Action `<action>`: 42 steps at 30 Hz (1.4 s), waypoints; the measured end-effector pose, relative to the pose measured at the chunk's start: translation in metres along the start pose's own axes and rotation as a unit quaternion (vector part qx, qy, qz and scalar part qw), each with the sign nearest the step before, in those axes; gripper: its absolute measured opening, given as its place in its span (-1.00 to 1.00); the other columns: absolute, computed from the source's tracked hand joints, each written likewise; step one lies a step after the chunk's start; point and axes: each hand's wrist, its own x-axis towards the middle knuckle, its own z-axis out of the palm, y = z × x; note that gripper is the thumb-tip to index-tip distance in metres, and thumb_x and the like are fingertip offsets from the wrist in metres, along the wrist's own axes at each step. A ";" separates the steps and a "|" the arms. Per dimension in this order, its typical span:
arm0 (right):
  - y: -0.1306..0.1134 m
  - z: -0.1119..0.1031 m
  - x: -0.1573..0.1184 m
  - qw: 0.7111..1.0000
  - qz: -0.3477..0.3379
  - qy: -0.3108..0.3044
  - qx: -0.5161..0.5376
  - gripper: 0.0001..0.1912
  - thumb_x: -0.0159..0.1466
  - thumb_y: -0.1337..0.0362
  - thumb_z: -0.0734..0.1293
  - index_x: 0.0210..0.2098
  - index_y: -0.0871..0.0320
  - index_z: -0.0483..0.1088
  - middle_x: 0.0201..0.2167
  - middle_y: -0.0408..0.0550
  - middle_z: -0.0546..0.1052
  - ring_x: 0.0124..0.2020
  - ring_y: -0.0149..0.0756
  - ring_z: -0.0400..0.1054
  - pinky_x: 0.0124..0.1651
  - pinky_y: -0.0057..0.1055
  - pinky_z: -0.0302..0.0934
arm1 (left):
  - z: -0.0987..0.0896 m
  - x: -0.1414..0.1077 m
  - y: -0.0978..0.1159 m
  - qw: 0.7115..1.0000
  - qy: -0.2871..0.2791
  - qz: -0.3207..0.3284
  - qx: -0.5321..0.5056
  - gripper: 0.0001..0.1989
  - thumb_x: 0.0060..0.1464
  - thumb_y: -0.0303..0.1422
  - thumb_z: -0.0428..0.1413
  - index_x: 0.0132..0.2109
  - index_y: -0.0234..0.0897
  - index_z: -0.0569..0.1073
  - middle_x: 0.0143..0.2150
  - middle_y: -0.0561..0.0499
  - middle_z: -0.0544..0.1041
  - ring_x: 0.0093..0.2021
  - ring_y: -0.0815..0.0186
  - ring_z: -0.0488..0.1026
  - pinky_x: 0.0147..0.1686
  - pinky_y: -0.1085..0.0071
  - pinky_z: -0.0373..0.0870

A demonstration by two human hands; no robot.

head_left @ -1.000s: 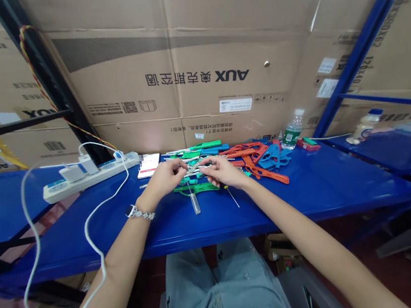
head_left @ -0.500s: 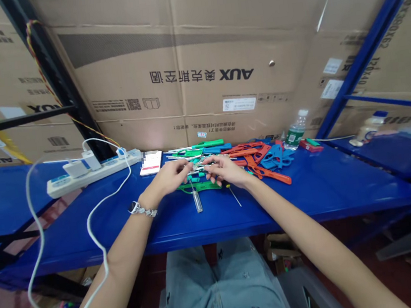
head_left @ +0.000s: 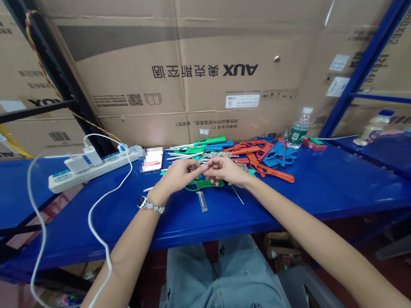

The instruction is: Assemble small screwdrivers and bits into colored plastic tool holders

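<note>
Probably I'm working midway: left hand (head_left: 181, 173) and right hand (head_left: 227, 170) are meeting, any grasp hidden; loose orange plastic pieces (head_left: 267, 171) are lying rightward.

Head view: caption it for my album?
Bare left hand and right hand close together over a glossy blue tabletop near orange-red plastic pieces.

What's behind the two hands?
Beyond the left hand and right hand: a green handle, a blue handle, then cardboard. Whatever the hands cover can't be seen.
</note>
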 end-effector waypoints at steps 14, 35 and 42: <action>-0.007 0.000 -0.004 0.999 0.015 -0.006 0.030 -0.56 0.07 -0.04 0.59 -0.36 0.21 0.50 -0.44 -0.04 0.61 -0.42 -0.32 0.55 -0.45 -0.48 0.40 | 0.002 0.001 -0.013 1.000 0.014 0.007 -0.008 -0.68 0.30 -0.17 0.05 -0.33 -0.27 0.49 -0.50 0.03 0.47 -0.49 0.34 0.37 -0.43 0.41 0.25; -0.015 -0.002 -0.003 0.984 0.053 0.007 0.168 -0.62 0.11 0.15 0.57 -0.39 0.14 0.30 -0.39 -0.05 0.66 -0.36 -0.25 0.61 -0.38 -0.49 0.35 | -0.008 -0.004 -0.011 0.987 0.050 0.123 0.091 -0.70 0.35 -0.23 0.06 0.10 -0.16 0.58 -0.08 -0.07 0.68 -0.25 0.24 0.59 -0.23 0.36 0.45; -0.010 0.001 -0.004 0.996 0.049 -0.018 0.066 -0.67 0.18 0.12 0.51 -0.38 0.13 0.31 -0.39 -0.06 0.64 -0.37 -0.25 0.58 -0.38 -0.43 0.35 | -0.011 -0.004 -0.012 0.971 0.004 0.165 0.172 -0.72 0.37 -0.34 0.03 -0.01 -0.20 0.65 -0.13 -0.10 0.69 -0.17 0.17 0.62 -0.15 0.29 0.48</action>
